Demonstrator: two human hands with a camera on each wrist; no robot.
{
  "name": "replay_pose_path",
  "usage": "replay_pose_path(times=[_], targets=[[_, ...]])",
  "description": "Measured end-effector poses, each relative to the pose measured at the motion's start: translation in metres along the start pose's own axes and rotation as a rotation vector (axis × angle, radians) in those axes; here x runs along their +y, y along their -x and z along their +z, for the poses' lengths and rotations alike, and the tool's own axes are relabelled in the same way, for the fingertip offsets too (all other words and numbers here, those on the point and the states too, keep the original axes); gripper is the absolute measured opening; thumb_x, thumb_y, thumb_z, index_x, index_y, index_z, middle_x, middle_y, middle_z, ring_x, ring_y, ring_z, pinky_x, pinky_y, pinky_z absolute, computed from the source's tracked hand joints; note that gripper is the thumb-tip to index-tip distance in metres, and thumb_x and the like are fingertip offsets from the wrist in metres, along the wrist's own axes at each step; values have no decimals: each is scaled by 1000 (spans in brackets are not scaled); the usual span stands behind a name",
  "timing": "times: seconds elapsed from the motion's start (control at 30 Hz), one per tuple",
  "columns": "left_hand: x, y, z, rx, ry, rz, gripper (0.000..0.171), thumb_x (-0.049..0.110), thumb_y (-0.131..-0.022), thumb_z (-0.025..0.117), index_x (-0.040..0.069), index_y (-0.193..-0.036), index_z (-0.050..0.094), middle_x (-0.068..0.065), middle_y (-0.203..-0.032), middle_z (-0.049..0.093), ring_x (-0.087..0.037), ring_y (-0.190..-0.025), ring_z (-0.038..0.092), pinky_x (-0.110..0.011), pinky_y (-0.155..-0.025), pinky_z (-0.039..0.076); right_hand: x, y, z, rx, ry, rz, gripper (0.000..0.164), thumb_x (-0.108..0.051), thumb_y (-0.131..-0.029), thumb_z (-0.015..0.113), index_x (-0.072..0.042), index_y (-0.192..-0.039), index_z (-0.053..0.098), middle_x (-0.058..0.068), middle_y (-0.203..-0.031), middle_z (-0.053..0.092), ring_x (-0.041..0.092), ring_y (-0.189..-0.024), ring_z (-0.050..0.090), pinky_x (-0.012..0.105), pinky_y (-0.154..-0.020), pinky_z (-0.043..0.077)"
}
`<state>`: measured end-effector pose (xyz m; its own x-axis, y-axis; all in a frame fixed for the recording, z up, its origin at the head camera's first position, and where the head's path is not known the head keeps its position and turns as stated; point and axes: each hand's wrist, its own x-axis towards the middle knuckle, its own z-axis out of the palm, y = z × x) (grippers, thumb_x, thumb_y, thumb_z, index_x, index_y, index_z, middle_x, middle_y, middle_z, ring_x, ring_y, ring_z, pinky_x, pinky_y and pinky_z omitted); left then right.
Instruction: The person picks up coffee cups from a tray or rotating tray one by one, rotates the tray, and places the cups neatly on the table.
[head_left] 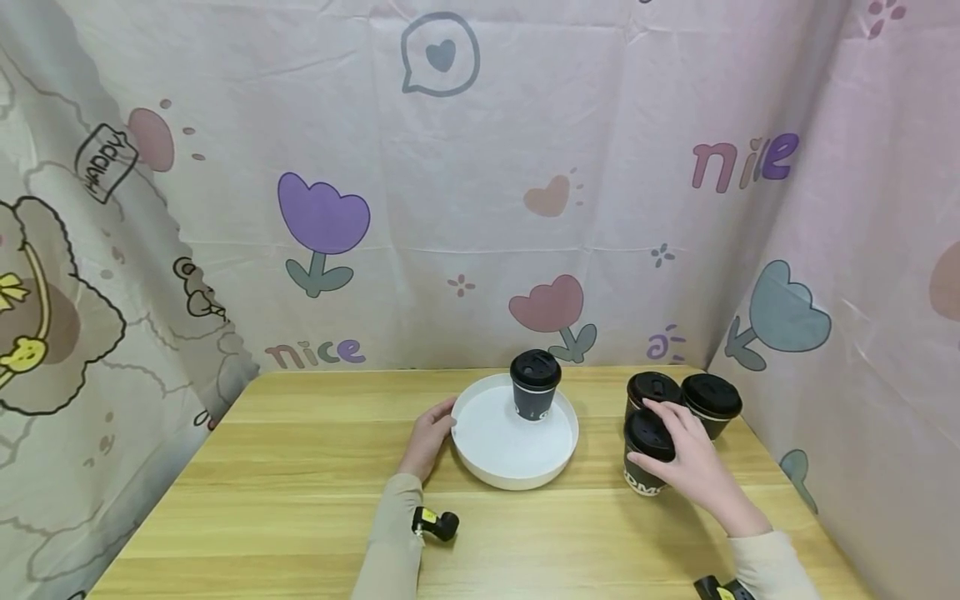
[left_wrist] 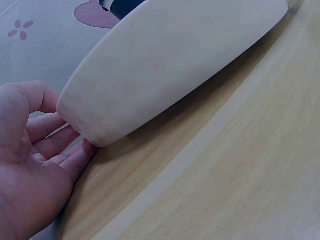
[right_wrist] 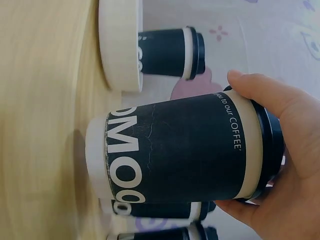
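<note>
A round white tray [head_left: 483, 442] sits on the table, with one lidded black coffee cup [head_left: 534, 392] standing upright toward its back right. My left hand [head_left: 427, 440] holds the tray's left edge; in the left wrist view, fingertips press against its side wall [left_wrist: 140, 80]. On the right, the thumb and fingers of my right hand [head_left: 697, 471] grip another black coffee cup [right_wrist: 180, 150] around its lid. This cup is upright, its base close to the tabletop. Two more lidded cups stand just behind it, one at the back left [head_left: 652, 387] and one at the back right [head_left: 712, 400].
The wooden table [head_left: 300, 475] ends at a patterned curtain [head_left: 450, 208] along the back. Another curtain side [head_left: 862, 400] hangs close past the right edge, near the cups. Table surface lies between the tray and the cups.
</note>
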<state>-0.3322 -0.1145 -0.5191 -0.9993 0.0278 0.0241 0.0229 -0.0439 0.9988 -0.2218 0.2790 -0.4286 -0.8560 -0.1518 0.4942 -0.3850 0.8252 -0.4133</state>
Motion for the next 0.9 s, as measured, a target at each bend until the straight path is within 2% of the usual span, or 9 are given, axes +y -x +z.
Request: replay_pose_path(times=[0.3,0.53,0.7,0.9], targets=[[-1,-1,0,15,-2,-12,51,3,-87,53,0,-138,52,-18,-144,52,-30,-134,48,-35,-107,45,22,7,-17,-15,12,40,82,-30,-73,83,-5,-141,45,29,-133,43,51,-120,40,70,-90,36],[1,0,1,1,-8,0,51,3,-89,51,-1,-140,49,-19,-146,49,-32,-136,46,-38,-110,43,37,9,-32,-26,44,57,83,-30,-72,84,-3,-140,45,30,-127,44,50,-113,42,67,-85,38],[0,1,0,5,-21,5,51,2,-88,51,-2,-139,50,-21,-145,50,-34,-136,46,-35,-107,46,44,10,-42,-72,75,109,86,-34,-73,83,-4,-142,42,32,-130,41,52,-111,42,70,-83,39],[0,0,1,9,-5,-5,51,2,-88,51,0,-139,51,-18,-145,51,-30,-135,47,-37,-110,44,53,12,-51,-113,87,148,89,-34,-76,81,-2,-146,36,38,-130,37,55,-114,40,73,-83,38]])
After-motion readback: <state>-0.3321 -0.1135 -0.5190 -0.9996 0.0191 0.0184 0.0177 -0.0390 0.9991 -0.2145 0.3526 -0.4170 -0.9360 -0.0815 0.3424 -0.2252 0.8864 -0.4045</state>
